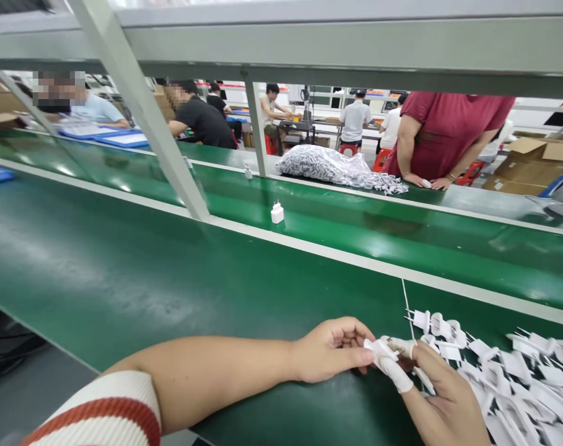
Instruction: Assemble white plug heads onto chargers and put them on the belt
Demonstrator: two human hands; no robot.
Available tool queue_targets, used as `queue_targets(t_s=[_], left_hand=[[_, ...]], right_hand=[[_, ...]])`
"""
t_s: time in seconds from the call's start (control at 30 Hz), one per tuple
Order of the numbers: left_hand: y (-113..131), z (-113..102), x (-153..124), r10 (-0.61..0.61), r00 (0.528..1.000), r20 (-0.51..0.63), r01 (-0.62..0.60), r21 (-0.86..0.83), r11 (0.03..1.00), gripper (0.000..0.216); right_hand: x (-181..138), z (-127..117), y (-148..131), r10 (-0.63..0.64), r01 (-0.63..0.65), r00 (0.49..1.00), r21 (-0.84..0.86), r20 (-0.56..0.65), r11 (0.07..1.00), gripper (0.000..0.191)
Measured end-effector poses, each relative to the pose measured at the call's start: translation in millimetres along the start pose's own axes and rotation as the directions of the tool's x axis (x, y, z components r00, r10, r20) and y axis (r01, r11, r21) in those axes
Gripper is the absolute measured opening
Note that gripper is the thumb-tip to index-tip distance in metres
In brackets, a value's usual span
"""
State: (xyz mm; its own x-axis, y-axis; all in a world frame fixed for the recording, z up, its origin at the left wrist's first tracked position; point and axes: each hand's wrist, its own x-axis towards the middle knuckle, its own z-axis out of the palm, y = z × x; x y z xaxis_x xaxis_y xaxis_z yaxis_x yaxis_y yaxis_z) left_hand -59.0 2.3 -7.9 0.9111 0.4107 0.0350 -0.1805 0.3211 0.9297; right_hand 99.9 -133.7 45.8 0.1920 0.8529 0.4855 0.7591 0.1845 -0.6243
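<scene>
My left hand (330, 350) rests on the green belt (123, 272) with its fingers curled, pinching a small white plastic plug part (376, 349). My right hand (436, 399), with white finger cots on thumb and forefinger, pinches the same part from the other side. Just right of both hands lies a heap of several white plug parts (508, 378) with metal pins. A single assembled white charger (277, 212) stands upright further along the belt.
A grey slanted frame post (142, 111) crosses the belt. On the far side lies a clear bag of white parts (337, 167), with a person in a red shirt (443, 133) leaning there. Other workers sit behind. Cardboard boxes (536, 161) stand at right.
</scene>
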Motion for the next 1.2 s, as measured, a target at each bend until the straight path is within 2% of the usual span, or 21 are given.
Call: queue_targets(t_s=[0.27,0.5,0.63,1.0,1.2], left_hand=[[-2,-3,-3,0.022,0.999,0.045,-0.025,0.069,0.997,0.064],[6,-3,-9,0.062,0.997,0.045,-0.072,0.247,0.966,0.05],[8,-1,-10,0.056,0.997,0.059,-0.071,0.298,0.952,0.042],[9,-1,-12,0.031,0.998,0.057,-0.048,0.334,0.941,0.037],[9,-2,-13,0.018,0.998,0.064,-0.037,0.309,0.95,0.043]], right_hand=[[-11,6,14,0.143,-0.145,0.988,0.036,0.052,0.989,0.022],[-14,6,12,0.116,-0.12,0.989,0.042,0.095,0.992,0.03],[-16,7,11,0.104,-0.106,0.992,0.028,0.069,0.994,0.031],[-7,3,-2,-0.007,0.011,0.996,-0.054,0.084,0.998,0.034],[-10,7,-1,0.033,-0.032,0.997,-0.027,0.074,0.999,0.027]])
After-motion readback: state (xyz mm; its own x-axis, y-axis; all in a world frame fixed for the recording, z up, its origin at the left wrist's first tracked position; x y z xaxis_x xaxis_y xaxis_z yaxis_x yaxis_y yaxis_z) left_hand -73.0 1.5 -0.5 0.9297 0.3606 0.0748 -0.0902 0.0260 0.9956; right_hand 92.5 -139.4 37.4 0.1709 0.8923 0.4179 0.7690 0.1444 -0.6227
